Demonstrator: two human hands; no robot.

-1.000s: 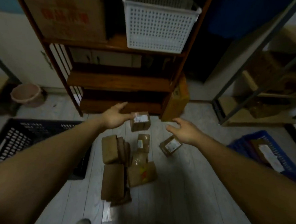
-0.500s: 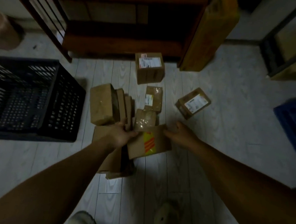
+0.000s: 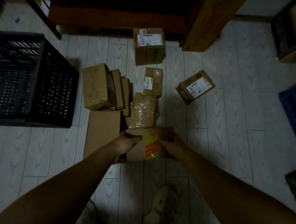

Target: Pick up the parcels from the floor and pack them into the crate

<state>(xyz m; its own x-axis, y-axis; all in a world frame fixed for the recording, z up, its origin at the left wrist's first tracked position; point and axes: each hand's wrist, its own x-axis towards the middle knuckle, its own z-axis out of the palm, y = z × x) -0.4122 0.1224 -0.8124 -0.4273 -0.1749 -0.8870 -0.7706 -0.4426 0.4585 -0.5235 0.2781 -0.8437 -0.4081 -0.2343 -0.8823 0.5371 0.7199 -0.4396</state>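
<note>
Head view: left hand (image 3: 124, 145) and right hand (image 3: 172, 146) grip a taped parcel (image 3: 141, 149) at frame centre; black crate (image 3: 31, 80) at left.

The black crate (image 3: 41, 81) runs off the left edge and the blue crate (image 3: 294, 110) off the right. The yellow-taped parcel (image 3: 138, 151) hides most fingers of the left hand (image 3: 124, 145) and right hand (image 3: 171, 146), and also part of the flat box (image 3: 102, 131) beneath. The print on the label (image 3: 149, 40) is too small to read.

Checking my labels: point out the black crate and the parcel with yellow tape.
black crate (image 3: 55, 89): head view, perforated side wall facing the parcels.
parcel with yellow tape (image 3: 152, 146): head view, on the tape itself.
</note>
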